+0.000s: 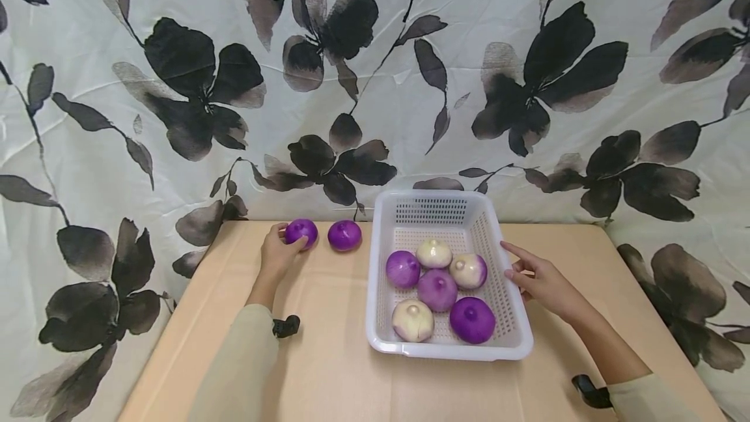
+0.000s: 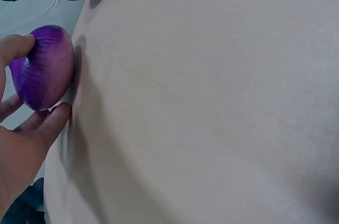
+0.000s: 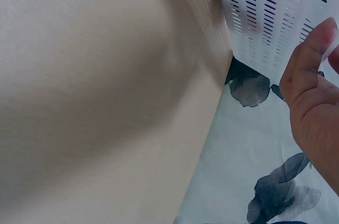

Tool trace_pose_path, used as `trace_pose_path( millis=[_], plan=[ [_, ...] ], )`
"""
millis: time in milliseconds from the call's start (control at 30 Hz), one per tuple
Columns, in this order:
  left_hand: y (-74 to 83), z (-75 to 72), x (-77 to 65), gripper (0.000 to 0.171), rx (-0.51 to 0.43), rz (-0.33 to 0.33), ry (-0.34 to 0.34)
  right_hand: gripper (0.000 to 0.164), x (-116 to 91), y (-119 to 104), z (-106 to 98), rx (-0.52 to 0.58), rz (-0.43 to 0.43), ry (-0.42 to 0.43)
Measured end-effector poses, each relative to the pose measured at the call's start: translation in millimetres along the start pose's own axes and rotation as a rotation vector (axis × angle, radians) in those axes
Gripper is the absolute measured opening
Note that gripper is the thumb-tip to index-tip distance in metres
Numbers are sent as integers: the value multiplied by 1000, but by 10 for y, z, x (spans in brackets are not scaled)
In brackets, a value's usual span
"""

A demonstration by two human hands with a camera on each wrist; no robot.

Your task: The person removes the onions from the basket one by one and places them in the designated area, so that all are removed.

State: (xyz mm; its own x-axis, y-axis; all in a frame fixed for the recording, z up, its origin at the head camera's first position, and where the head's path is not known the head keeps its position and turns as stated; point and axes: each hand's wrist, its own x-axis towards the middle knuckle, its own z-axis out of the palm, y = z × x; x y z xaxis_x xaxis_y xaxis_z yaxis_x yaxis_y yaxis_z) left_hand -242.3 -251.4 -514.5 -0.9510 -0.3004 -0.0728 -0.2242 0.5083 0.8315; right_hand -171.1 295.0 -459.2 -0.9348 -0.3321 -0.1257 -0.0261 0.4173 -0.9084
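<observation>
Floral cloth (image 1: pixel 422 116) is hung behind the table (image 1: pixel 328 370). A white basket (image 1: pixel 377 279), touched by the right hand (image 1: pixel 541 284) (whether gripped cannot be told), is loaded with six onions (image 1: pixel 437 290). To its left, a purple onion (image 1: pixel 301 232) is grasped by the left hand (image 1: pixel 275 256); a second onion (image 1: pixel 344 236) is set between.

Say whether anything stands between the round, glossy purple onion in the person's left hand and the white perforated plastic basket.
Yes. In the head view, a second round, glossy purple onion lies directly between the held onion and basket, whose left wall also rises there. Above both, nothing visible stands in the way.
</observation>
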Motion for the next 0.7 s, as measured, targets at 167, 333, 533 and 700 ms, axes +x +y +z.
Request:
trace_pose_path(
  millis=[167, 333, 533, 700],
  plan=[
    [6, -7, -7, 75, -9, 9, 0, 66, -1, -12, 2, -8, 0, 2],
    [-9, -13, -1, 74, 0, 21, 6, 65, -10, -30, 4, -10, -6, 0],
    [-27, -5, -1, 75, -4, 34, 4, 66, -15, -29, 13, -7, 8, 2],
    [-31, 4, -8, 76, -14, 39, 6, 66, -18, -21, 13, -6, 11, -1]
  ],
)
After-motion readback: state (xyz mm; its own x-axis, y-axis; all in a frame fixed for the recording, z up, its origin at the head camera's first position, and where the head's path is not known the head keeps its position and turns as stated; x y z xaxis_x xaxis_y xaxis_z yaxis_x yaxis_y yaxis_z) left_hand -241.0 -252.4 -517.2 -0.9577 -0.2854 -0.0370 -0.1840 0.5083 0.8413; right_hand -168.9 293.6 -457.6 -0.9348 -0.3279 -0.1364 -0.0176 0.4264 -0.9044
